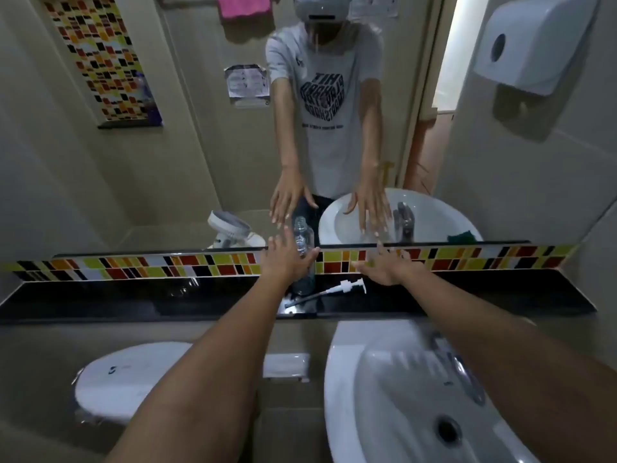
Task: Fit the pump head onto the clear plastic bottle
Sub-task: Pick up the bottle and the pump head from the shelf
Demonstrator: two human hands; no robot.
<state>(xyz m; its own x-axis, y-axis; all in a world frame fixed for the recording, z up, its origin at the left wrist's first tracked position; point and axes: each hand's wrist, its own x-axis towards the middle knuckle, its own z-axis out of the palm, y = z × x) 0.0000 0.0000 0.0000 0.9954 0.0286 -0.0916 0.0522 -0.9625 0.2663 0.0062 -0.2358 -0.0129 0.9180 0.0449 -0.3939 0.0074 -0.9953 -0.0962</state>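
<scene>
Dim indoor light, soft blur, bowed edges

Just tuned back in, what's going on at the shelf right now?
A person is reaching both hands over the sink toward the black shelf under the mirror. The left hand is open, right in front of the upright clear bottle, not yet gripping it. The right hand hovers open above the pump head, which lies on its side on the shelf. Nothing is fitted yet.
</scene>
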